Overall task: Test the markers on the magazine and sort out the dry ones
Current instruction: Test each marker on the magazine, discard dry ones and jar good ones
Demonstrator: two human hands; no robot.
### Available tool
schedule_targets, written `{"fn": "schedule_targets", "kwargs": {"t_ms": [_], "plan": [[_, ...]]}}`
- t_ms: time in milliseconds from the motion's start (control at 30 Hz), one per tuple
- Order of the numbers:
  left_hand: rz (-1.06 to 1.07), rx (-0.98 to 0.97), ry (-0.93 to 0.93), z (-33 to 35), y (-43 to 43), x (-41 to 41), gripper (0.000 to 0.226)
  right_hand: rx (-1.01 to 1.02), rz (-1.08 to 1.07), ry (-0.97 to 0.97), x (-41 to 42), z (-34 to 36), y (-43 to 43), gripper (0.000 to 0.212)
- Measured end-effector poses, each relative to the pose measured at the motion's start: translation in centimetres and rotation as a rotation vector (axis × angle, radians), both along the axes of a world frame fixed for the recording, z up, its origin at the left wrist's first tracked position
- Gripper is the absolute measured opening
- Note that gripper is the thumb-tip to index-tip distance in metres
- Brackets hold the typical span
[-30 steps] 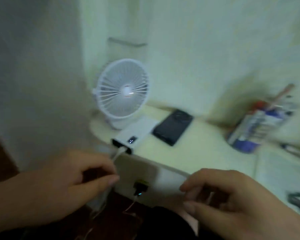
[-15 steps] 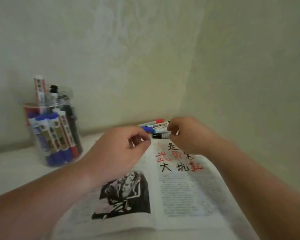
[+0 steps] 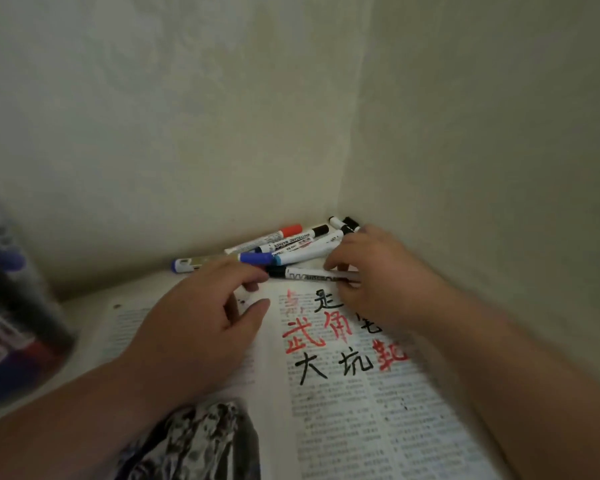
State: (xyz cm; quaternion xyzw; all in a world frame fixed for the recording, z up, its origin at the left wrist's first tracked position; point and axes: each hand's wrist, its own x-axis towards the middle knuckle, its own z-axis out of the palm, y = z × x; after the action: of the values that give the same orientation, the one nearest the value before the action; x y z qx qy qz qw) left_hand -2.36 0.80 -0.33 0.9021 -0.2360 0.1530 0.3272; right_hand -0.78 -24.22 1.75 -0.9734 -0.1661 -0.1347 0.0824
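An open magazine (image 3: 343, 410) lies on the desk, with red and black marker characters written across its right page. At its top edge lies a white marker with a black cap (image 3: 302, 274). My right hand (image 3: 378, 275) is closed on that marker's right end. My left hand (image 3: 201, 320) hovers over the left page, fingers apart, its fingertips just beside the black cap and holding nothing. Behind them a pile of markers (image 3: 291, 245) with red, blue and black caps lies in the wall corner.
A clear jar of markers (image 3: 11, 306) stands blurred at the left edge. Two walls meet right behind the marker pile. Bare desk (image 3: 80, 306) shows between the jar and the magazine.
The view swung from a fan and power bank to the magazine corner, then drew closer. My right hand has closed on the black-capped marker and my left hand has opened beside its cap.
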Motion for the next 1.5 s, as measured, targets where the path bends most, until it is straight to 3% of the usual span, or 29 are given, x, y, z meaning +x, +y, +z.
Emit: {"fn": "schedule_targets", "kwargs": {"t_ms": [233, 333, 433, 633, 700, 900, 1033, 1167, 1233, 1300, 1367, 1433, 1500], "plan": [[-0.011, 0.135, -0.153, 0.0, -0.4, -0.1, 0.047, 0.862, 0.110, 0.058, -4.2, 2.4, 1.6, 0.005], [-0.086, 0.128, -0.220, 0.0, -0.8, -0.7, 0.042, 1.075, 0.170, 0.099, -4.8, 2.6, 3.2, 0.014], [-0.136, 0.049, -0.130, -0.1, -0.9, -1.0, 0.042, 1.252, 0.213, 0.149, -5.0, 2.0, 4.1, 0.010], [-0.270, -0.042, 0.009, 0.2, -0.9, -1.6, 0.022, 1.227, 0.266, 0.240, -5.5, 0.4, 5.9, 0.012], [-0.277, -0.039, 0.031, 0.2, -0.9, -1.6, 0.022, 1.213, 0.251, 0.245, -5.4, 0.4, 6.0, 0.007], [-0.309, -0.101, 0.066, 1.2, -1.1, -2.1, 0.026, 1.245, 0.213, 0.267, -5.3, 0.4, 5.9, 0.019], [-0.310, -0.162, 0.112, 1.9, -1.1, -2.0, 0.021, 1.281, 0.248, 0.285, -5.4, 0.9, 5.8, 0.012], [-0.284, -0.271, 0.210, 1.0, -0.6, -1.8, 0.033, 1.379, 0.152, 0.170, -5.0, 1.6, 5.4, 0.014], [-0.241, -0.329, 0.233, 0.6, -0.4, -1.6, 0.023, 1.443, 0.053, 0.071, -4.7, 2.2, 4.6, 0.017], [-0.186, -0.350, 0.205, 0.2, -0.2, -1.0, 0.030, 1.347, -0.059, 0.032, -4.4, 3.0, 4.0, 0.022], [-0.172, -0.306, 0.159, -0.1, -0.2, -0.4, 0.045, 1.193, -0.087, 0.130, -4.7, 3.6, 3.6, 0.030], [-0.187, -0.278, 0.125, -0.5, -0.3, 0.0, 0.049, 1.077, 0.006, 0.354, -5.7, 4.1, 3.3, 0.030], [-0.233, -0.260, 0.119, -0.9, -0.5, 0.0, 0.049, 1.084, 0.092, 0.575, -7.0, 3.9, 3.2, 0.029]]}}
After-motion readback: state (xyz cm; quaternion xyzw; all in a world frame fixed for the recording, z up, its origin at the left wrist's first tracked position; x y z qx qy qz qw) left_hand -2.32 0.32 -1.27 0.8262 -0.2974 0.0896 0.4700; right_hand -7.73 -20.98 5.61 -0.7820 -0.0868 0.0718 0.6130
